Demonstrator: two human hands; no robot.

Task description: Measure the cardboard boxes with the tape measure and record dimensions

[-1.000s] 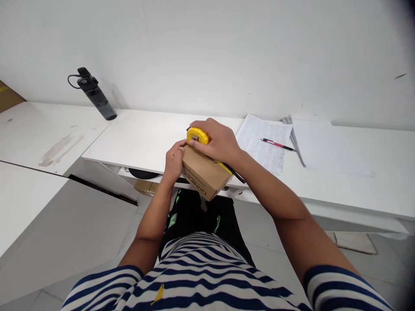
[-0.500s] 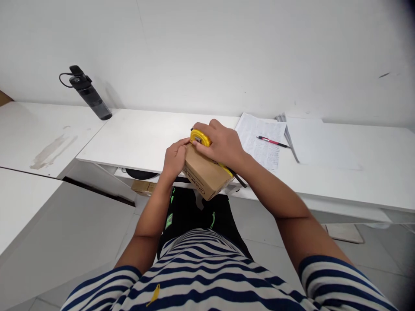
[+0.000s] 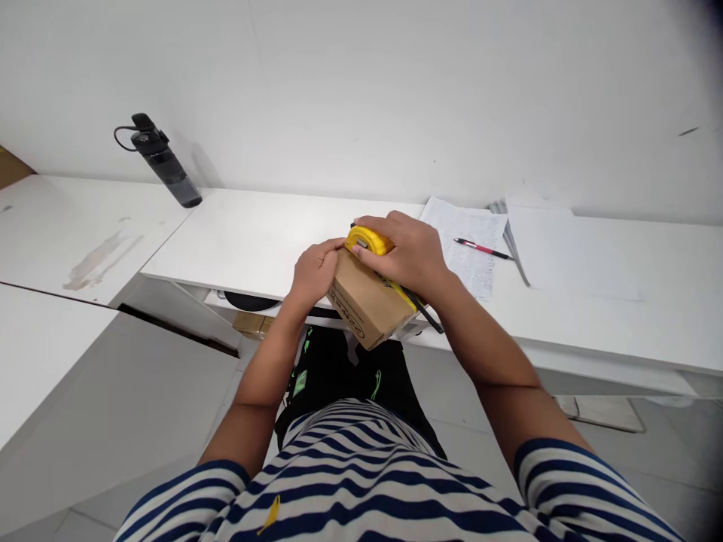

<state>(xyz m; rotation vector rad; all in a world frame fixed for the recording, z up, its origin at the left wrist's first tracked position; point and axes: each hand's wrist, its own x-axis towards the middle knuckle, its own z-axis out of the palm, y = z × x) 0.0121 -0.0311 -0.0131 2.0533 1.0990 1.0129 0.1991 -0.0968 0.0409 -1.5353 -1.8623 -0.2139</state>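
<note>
A small brown cardboard box with black print is held over the near edge of the white desk. My left hand grips the box's left end, fingers curled round it. My right hand is closed on a yellow tape measure pressed onto the top of the box. A yellow strip of tape runs along the box's top right edge, and a black strap hangs from under my right wrist.
A dark water bottle stands at the back left by the wall. To the right lie a printed sheet with a red pen on it and a stack of white papers. Below the desk is tiled floor.
Both hands, the box and the tape measure have shifted slightly to the right together. The grip looks the same.
</note>
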